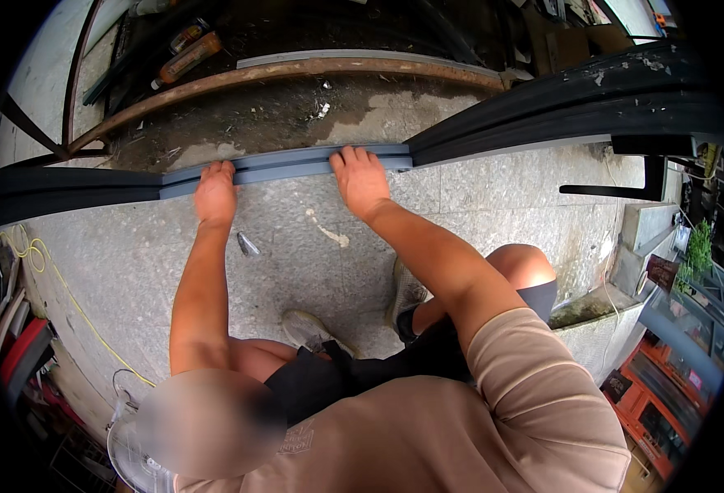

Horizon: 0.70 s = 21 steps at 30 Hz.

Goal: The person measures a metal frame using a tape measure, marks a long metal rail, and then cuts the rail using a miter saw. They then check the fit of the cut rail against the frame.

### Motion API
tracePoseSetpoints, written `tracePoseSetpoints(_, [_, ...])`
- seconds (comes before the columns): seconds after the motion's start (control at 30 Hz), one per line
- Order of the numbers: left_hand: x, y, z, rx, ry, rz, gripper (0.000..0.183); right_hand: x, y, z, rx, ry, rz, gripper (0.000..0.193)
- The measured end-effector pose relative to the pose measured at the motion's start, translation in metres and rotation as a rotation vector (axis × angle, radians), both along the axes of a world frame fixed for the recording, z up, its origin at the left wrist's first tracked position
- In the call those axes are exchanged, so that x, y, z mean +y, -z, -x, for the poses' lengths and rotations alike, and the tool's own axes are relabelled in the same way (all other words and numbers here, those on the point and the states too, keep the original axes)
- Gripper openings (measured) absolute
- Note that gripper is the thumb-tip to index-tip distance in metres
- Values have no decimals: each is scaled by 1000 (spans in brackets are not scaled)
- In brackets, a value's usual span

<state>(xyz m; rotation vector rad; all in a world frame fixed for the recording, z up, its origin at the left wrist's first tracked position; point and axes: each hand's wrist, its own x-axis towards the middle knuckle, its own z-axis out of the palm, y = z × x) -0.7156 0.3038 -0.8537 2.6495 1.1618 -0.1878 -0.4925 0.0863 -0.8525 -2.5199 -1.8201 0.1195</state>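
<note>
A long grooved profile lies across the far side of the floor in front of me. Its middle section (284,167) is bare blue-grey, while black lengths (74,187) run on to the left and, wider and higher, to the right. My left hand (216,193) is closed over the bare section near its left end, fingertips curled on the upper face. Toward the right end of that section, my right hand (362,181) grips it the same way. Both thumbs are partly hidden. My forearms reach forward between and beside my bent knees.
Beyond the profile runs a rusty bar (296,70), with an orange bottle (188,59) behind it. A small silvery object (248,244) lies on the stone floor (296,271). A yellow cord (83,304) trails at left toward a fan (136,456). Black L-shaped piece (651,177) stands at right.
</note>
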Motion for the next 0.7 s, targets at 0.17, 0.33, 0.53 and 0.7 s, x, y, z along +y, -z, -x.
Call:
tracePoseSetpoints(0.17, [-2, -19, -3, 19, 54, 33, 47, -66, -40, 33, 336, -842, 598, 32])
tracePoseSetpoints(0.33, [1, 2, 14, 66, 62, 85, 51, -130, -107, 4, 565, -990, 1617, 38])
tracePoseSetpoints(0.53, [1, 18, 10, 3, 84, 9, 34, -114, -189, -18, 489, -791, 1390, 29])
tracePoseSetpoints(0.7, [-8, 10, 7, -16, 78, -50, 30, -118, -192, -17, 468, -807, 1431, 26])
